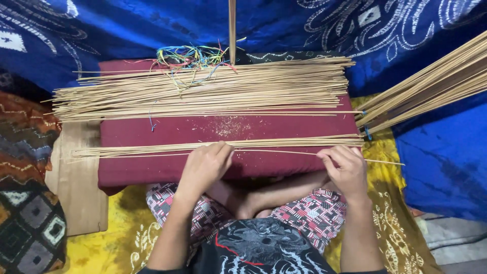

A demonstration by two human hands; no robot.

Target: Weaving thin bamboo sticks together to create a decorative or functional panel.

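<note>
Dark red padded cushion (203,129) across the lap. At 12 o'clock on it, a large pile of thin tan sticks (203,91); at 6 o'clock, a smaller row of sticks (152,148). Long axes run 9-to-3. Left hand (205,165) lies flat on the row, grip loosely apart. Right hand (347,167) grip pinches one single thin stick (284,151). Judgement: keep it parallel, ends aligned.

Left hand (205,165) and right hand (345,167) on thin sticks (218,147) atop maroon cushion (167,132).
</note>
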